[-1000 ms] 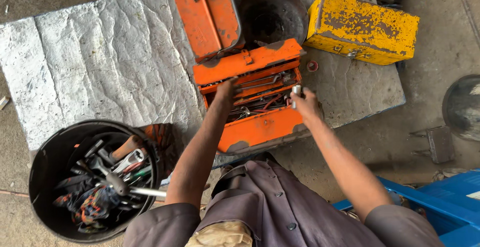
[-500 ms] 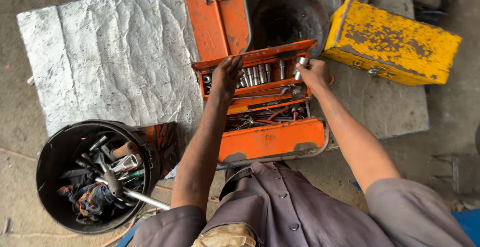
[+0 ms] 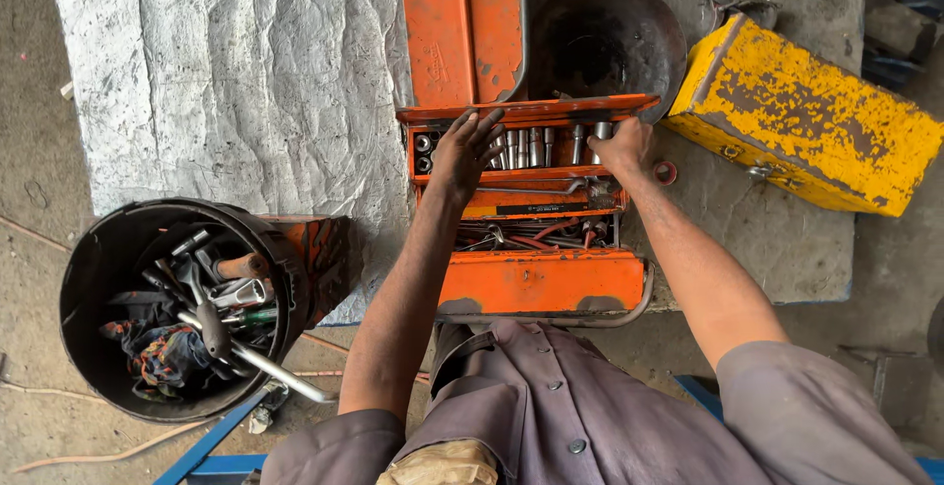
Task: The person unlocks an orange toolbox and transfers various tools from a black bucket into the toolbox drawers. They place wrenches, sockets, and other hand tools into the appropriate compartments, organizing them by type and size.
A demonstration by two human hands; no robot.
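While our left hand (image 3: 467,151) lies open, fingers spread, on the row of sockets (image 3: 531,146) in the top tray of the orange toolbox (image 3: 536,283), our right hand (image 3: 621,146) closes on one socket; a yellow metal box (image 3: 806,116) sits right, a black bucket of tools (image 3: 98,278) left.

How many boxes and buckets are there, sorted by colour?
Orange toolbox, open, with the left hand and right hand on its socket tray: 1
Yellow metal box: 1
Black bucket full of tools: 1
Total: 3
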